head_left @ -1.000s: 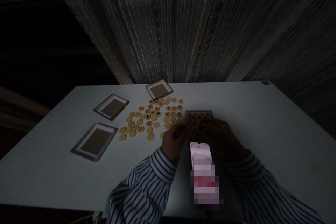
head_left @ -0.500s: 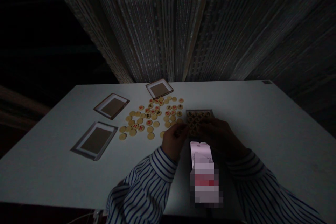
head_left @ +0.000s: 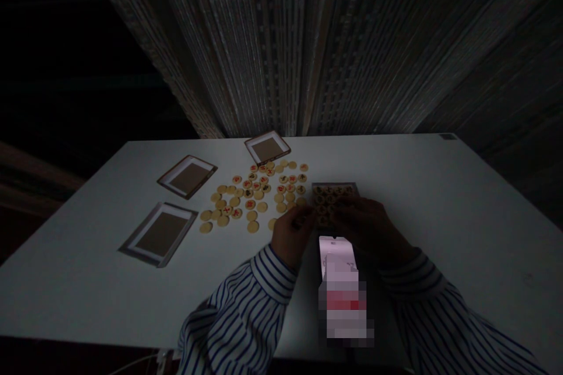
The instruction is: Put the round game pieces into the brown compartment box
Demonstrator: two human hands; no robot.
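A shallow open box (head_left: 333, 185) holds round Chinese chess pieces (head_left: 322, 199) with dark characters, laid in rows. My left hand (head_left: 290, 235) is closed at its near left edge, fingers curled and thumb near the fingertips. My right hand (head_left: 372, 228) reaches over the box's right side with bent fingers pressed together, covering part of the pieces. In the dim light, anything pinched in either hand is hidden. Left of the box lie many loose chess pieces (head_left: 250, 204), some with red or black characters, others plain side up.
A lit phone (head_left: 336, 249), partly blurred out, lies between my forearms. Three shallow framed trays rest on the white table (head_left: 440, 211): one at the back (head_left: 267, 148), one at the left (head_left: 187, 177), one nearer me (head_left: 159, 235). A patterned curtain (head_left: 285, 41) hangs behind the table.
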